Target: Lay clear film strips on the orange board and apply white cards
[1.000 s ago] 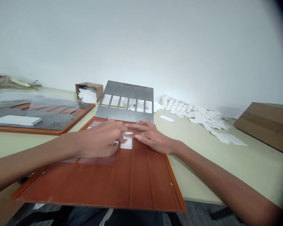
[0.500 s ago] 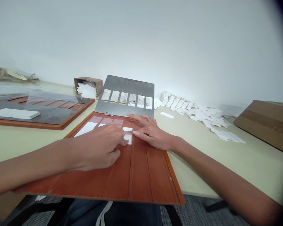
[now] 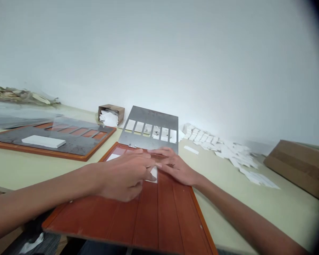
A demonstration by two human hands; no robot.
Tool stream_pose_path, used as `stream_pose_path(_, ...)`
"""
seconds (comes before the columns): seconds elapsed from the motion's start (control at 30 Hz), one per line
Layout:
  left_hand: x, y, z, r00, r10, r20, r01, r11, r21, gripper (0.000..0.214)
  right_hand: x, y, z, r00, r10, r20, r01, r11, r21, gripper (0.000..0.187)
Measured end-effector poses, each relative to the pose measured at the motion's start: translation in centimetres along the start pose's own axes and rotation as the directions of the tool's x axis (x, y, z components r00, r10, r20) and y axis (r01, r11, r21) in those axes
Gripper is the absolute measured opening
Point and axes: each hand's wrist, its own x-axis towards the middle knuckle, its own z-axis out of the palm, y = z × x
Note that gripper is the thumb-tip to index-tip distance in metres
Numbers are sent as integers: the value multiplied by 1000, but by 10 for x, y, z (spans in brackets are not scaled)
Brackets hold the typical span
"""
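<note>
Left grip (image 3: 127, 173): fingers bent over a white card (image 3: 154, 174); I cannot tell whether they pinch it or only press. Right grip (image 3: 175, 167): palm down, thumb and forefinger apart, the thumb's tip beside the card. The card, partly hidden by the fingers, lies on a red-brown grooved board (image 3: 149, 223) in front of me. At the board's far edge, a grey plate (image 3: 154, 117) with a row of rectangular windows stands raised at a slant. Left: a second board (image 3: 76, 156) bearing a similar plate and a white block (image 3: 44, 141). Behind: an open carton (image 3: 121, 113) of white paper. Right, on the pale bench (image 3: 218, 212): a lone white strip (image 3: 191, 149), a heap of slips (image 3: 236, 152) and a cardboard box (image 3: 300, 168).
</note>
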Motion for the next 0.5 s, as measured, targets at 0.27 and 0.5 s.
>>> stream_pose_path(0.27, -65, -49, -21, 805, -121, -581, 26, 985, -169, 30, 58, -10, -40, 917, 275, 290, -304, 950, 62, 48)
stream_pose_path(0.5, -88, -47, 0, 641, -120, -758, 49, 992, -116, 38, 104, -24, -30, 667, 496, 556, -475, 858, -196, 57)
